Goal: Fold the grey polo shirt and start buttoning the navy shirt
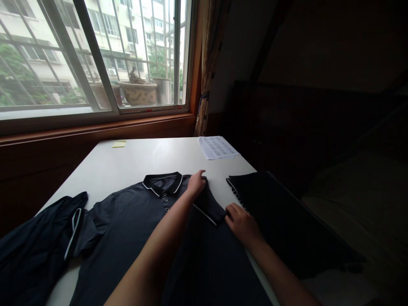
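Observation:
A dark navy polo shirt [134, 225] lies spread front up, its black collar edged in white and its buttons showing. My left hand [196, 185] reaches across it and is closed on the cloth at the shoulder on the right side of the view. The thumb and fingertips are partly hidden there. At the cuff of the sleeve on that same side, my right hand [242, 223] has its fingers curled and closed on the sleeve's edge. My left forearm covers part of the shirt's front.
Under the shirt is a white table [153, 155]. Another dark garment [35, 242] lies crumpled at the left. A dark folded cloth [287, 221] rests along the right edge. Printed sheets [218, 148] and yellow sticky notes [119, 144] lie at the far end, below a barred window.

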Demonstrator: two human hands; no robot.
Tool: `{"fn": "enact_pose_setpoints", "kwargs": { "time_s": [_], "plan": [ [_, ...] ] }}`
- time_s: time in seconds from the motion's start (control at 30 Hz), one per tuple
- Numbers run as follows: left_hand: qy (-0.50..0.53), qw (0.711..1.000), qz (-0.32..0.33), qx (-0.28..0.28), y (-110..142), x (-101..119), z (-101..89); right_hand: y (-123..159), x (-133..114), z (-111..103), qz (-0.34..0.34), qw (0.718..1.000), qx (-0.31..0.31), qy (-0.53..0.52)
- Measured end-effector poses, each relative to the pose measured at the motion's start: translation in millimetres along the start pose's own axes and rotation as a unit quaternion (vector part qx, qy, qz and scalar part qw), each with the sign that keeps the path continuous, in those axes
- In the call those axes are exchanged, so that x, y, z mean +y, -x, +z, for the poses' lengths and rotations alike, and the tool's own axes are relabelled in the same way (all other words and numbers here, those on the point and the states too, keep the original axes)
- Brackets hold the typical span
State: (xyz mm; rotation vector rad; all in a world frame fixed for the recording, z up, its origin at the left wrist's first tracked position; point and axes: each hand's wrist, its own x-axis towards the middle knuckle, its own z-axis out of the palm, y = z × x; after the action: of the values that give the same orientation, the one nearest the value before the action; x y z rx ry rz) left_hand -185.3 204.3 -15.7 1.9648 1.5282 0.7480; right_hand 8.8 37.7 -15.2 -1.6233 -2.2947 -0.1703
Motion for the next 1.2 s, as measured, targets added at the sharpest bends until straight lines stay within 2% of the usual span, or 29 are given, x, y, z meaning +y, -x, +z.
{"fn": "enact_pose_setpoints", "kwargs": {
  "time_s": [0.17,0.5,0.67,0.93,1.07,1.2],
  "plan": [
    [-0.015,1.0,0.006,0.011,-0.3,-4.5,1.2,0.3,-1.7,-5.2,0.002,1.0,-0.004,0.0],
    [-0.091,0.991,0.093,0.014,19.6,-2.8,-9.4,2.4,0.7,-1.8,-0.012,1.0,-0.002,-0.015],
    [-0.093,0.99,0.103,-0.038,25.6,-5.0,-25.4,2.9,-1.6,-9.1,-0.028,0.999,0.004,-0.02],
    [-0.088,0.979,0.044,-0.179,27.6,-11.4,-67.9,1.7,-16.6,-21.9,-0.166,0.984,-0.027,-0.053],
    [-0.082,0.973,0.02,-0.216,30.0,-11.0,-71.0,-1.9,-19.8,-21.6,-0.156,0.985,-0.029,-0.062],
    [-0.078,0.973,0.009,-0.219,31.3,-12.1,-70.8,0.0,-16.2,-15.2,-0.124,0.988,0.018,-0.094]
  ]
}}
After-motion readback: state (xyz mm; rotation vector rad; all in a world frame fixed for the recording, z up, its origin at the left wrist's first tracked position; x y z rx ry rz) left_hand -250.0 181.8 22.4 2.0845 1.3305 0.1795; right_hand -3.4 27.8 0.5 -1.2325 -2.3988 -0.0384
